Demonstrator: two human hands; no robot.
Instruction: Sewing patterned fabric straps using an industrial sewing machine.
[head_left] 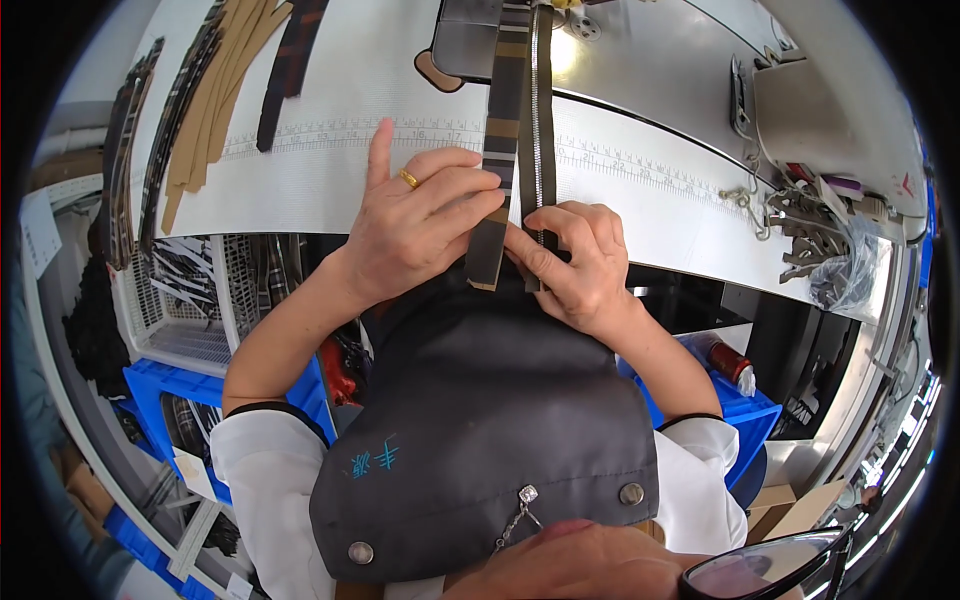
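Observation:
My left hand point(420, 215), with a gold ring on one finger, presses a dark olive strip point(503, 140) with tan bands near its lower end at the table's front edge. Its index finger points up across the printed ruler. Right beside it, my right hand point(575, 260) pinches a silver-toothed zipper tape point(542, 120) that runs parallel to the strip. Both pieces stretch away over the white table point(330, 150) to the foot of a sewing machine point(470, 45).
Tan and dark striped strips point(215, 85) lie fanned at the table's far left. Metal hooks and clips point(800, 225) sit at the right near a plastic bag. Below the table are wire racks point(190, 290), blue crates point(165, 385) and a red-capped can point(725, 360).

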